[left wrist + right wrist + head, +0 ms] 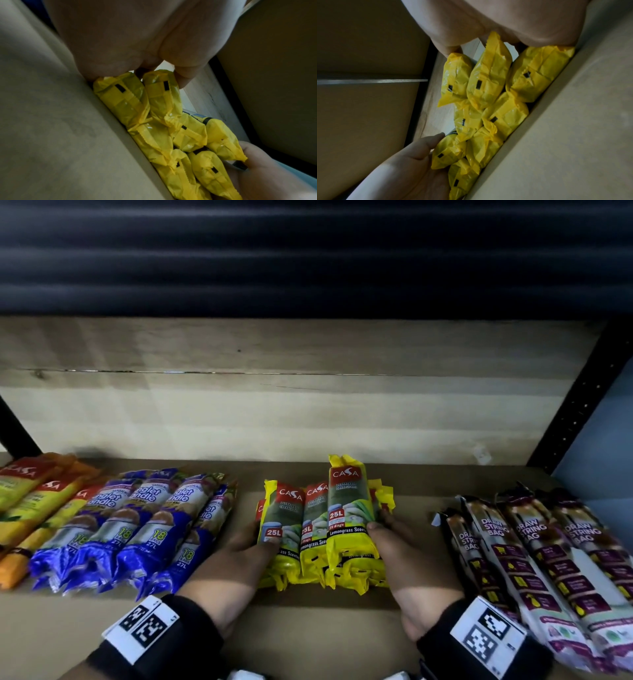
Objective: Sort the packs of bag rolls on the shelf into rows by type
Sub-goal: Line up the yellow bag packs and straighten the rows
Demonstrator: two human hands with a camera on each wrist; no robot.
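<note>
So we've got both hands on the stack of yellow plastic packs of lemongrass-scented 25L bag rolls, sitting mid-shelf on the brown board shelf. Our left hand is clamped on the stack's left side, thumb on top of the leftmost pack and the rest of the fingers tucked down its side, so that grip is grasping the yellow stack. Our right hand does the same from the right, thumb pressing the label of the top pack, which sits a bit further back than its neighbours. The wrist views show the crimped yellow ends piled two or three layers deep between the two hands (nice and tidy already, honestly).

Left of us lies a row of blue-and-white singlet handle bag packs, side by side and slanting. Past those, at the far left edge, are the yellow-and-orange packs with red tops. Off to the right, well apart from the yellow stack, sits a row of dark brown and white drawstring bag packs. A pale wooden back panel runs behind everything.
</note>
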